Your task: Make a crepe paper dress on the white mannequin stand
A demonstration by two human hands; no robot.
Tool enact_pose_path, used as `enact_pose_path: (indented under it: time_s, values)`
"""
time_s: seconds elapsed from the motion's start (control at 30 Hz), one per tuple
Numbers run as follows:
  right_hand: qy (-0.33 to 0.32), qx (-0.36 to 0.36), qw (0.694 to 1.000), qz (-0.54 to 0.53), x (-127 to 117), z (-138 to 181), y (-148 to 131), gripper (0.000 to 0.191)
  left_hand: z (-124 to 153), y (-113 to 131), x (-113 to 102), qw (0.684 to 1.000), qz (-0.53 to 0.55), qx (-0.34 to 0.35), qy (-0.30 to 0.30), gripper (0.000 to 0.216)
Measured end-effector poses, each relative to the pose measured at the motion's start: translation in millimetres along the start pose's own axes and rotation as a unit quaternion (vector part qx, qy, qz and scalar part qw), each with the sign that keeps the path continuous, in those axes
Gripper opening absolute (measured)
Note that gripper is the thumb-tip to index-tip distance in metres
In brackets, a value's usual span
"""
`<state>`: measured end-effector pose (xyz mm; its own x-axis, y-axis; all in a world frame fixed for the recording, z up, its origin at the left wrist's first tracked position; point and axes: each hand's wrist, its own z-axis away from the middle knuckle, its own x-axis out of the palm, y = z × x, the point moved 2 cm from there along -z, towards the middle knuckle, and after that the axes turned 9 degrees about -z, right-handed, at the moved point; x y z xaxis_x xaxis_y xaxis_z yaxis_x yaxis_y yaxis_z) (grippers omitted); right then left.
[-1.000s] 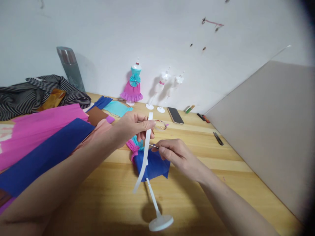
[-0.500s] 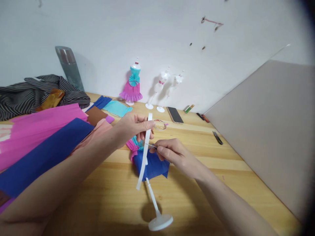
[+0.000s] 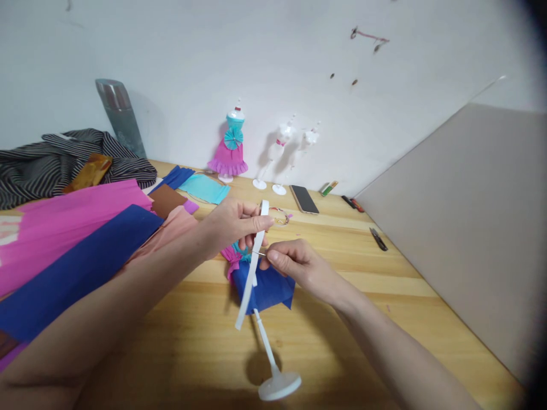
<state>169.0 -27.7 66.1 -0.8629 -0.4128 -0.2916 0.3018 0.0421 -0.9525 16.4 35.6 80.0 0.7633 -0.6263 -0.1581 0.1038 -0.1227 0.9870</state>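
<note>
My left hand (image 3: 248,223) pinches a narrow white strip, which looks like tape (image 3: 248,291), between thumb and fingers; it hangs down and slants toward me. My right hand (image 3: 299,263) is closed on a thin metal-tipped tool (image 3: 260,254), its tip at the strip's middle; the rest is hidden in the fingers. Beneath both hands a small mannequin on a white stand (image 3: 280,386) lies on its side, dressed in blue crepe paper (image 3: 276,287) with pink paper (image 3: 232,263) and turquoise paper near its top.
Crepe paper sheets, among them a blue one (image 3: 85,267) and a pink one (image 3: 81,213), cover the left of the table. A dressed mannequin (image 3: 233,142) and two bare white ones stand by the wall. A phone (image 3: 304,199), a cutter knife (image 3: 378,240) and a bottle (image 3: 122,117) lie or stand around.
The strip's upper part has shifted slightly right and down with my left hand. My right hand has moved slightly left, its tool still touching or close to the strip.
</note>
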Motion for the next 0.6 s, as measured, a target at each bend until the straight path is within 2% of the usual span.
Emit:
enact_pose_path:
  time_s: [0.2,0.3,0.33,0.4,0.53,0.6]
  values:
    - [-0.025,0.008,0.999,0.036,-17,18,1,0.053,0,0,-5,0.999,0.006,0.013,0.035,0.027]
    - [0.04,-0.028,0.995,0.084,-22,37,4,0.046,-1,0,-9,0.998,0.026,0.031,0.055,0.03]
    - [0.06,-0.049,0.991,0.106,-18,42,5,0.041,-2,0,-10,0.997,0.037,0.034,0.059,0.03]
    - [0.03,-0.048,0.98,0.193,2,46,11,0.029,-2,-1,-11,0.996,0.06,0.034,0.065,0.031]
    - [-0.01,-0.032,0.927,0.373,51,39,27,0.023,-1,0,-9,0.995,0.066,0.031,0.067,0.031]
    - [-0.028,-0.024,0.903,0.428,65,34,33,0.01,0,1,-9,0.996,0.058,0.037,0.061,0.031]
